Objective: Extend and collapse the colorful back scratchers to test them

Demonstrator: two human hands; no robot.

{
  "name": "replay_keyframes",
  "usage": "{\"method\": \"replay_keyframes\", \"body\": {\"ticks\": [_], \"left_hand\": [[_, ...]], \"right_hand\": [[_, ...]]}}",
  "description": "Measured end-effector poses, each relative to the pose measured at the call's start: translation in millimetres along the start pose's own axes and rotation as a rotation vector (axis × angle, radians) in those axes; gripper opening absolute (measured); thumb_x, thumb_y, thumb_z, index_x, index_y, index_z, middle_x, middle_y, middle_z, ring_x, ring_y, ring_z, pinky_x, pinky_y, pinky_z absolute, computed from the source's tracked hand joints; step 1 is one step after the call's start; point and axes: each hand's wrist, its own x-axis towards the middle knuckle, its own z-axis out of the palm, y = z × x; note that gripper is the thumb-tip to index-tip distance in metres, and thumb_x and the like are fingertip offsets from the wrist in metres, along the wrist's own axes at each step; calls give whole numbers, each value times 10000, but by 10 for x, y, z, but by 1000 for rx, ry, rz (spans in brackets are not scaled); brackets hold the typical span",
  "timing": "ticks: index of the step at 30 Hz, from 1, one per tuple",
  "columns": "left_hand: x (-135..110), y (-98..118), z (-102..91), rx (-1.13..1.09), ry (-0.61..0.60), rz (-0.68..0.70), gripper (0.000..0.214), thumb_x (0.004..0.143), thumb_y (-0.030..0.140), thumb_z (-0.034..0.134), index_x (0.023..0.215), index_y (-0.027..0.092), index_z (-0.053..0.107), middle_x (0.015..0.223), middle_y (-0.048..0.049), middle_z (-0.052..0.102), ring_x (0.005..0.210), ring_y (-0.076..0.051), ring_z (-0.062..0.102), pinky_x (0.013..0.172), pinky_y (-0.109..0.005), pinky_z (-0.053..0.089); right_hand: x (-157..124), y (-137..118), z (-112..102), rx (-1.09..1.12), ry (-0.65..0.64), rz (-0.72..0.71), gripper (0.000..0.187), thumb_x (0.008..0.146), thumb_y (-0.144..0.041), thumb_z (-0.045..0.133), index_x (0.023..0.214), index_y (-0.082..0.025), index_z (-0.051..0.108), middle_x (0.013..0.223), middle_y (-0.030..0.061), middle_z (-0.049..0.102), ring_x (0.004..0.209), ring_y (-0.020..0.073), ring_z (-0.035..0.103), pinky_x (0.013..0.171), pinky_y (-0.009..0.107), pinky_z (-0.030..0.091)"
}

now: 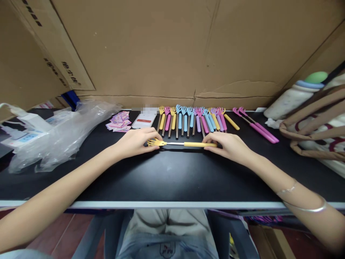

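Observation:
A yellow back scratcher (198,144) lies sideways between my hands, low over the black tabletop, with a length of its metal rod showing. My left hand (138,143) pinches its claw-shaped head between thumb and fingers. At the other end, my right hand (229,147) grips the tip of the yellow handle. Just beyond, a row of back scratchers (184,120) in yellow, pink, blue and purple lies side by side, claws pointing away from me. Two pink back scratchers (260,130) rest apart on the right.
Clear plastic bags (67,133) and a white power strip (35,126) occupy the left. Small pink printed cards (120,121) lie beside a phone (145,120). A white bottle (292,99) and a brown-handled bag (318,133) stand right. A cardboard wall (151,46) closes the back.

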Motion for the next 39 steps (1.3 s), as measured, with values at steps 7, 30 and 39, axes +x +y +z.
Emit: {"method": "replay_keyframes", "body": {"ticks": [7, 30, 39], "left_hand": [[-26, 20, 80, -55, -11, -66, 336, 906, 502, 459, 1085, 264, 616, 1080, -6, 597, 874, -135, 600, 620, -193, 382], [-112, -138, -65, -100, -137, -98, 454, 850, 572, 512, 1211, 305, 580, 1150, -18, 602, 844, -141, 603, 673, -207, 411], [-110, -121, -75, -62, -143, -134, 443, 868, 567, 490, 1213, 300, 569, 1127, -12, 613, 812, -135, 590, 652, -209, 390]], "right_hand": [[8, 35, 122, 196, -9, 54, 229, 875, -412, 542, 933, -204, 618, 792, 12, 555, 636, 111, 481, 574, 223, 366], [4, 168, 1, 337, -169, 24, 305, 871, -429, 535, 986, -167, 640, 740, 5, 519, 611, 102, 465, 576, 231, 383], [-32, 243, -81, 304, -222, 65, 337, 852, -472, 550, 1006, -186, 638, 762, 15, 572, 617, 108, 493, 575, 233, 381]]}}
